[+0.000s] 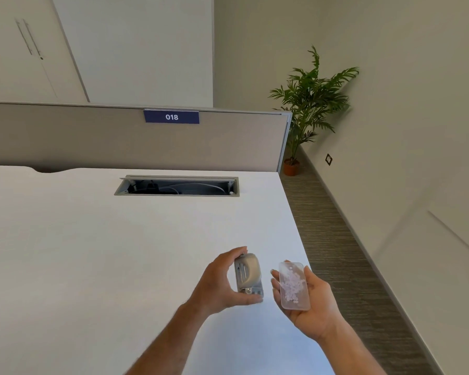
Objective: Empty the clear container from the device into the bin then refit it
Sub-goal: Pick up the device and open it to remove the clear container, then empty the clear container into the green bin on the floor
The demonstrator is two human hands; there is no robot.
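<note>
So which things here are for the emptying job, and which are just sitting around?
For the job:
- clear container, with paper bits, in the right hand
- hole punch, in the left hand

Just there:
- potted plant
- desk number sign
- cable tray

No bin in view.

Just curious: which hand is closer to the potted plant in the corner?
Right. The right hand, holding the clear container, sits on the potted plant side; the left hand grips the device farther away.

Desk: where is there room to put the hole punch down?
Nearly everywhere. The white desk is bare from the cable slot down to the hands. It is crowded only where the left hand holds the hole punch, beside the right hand.
</note>
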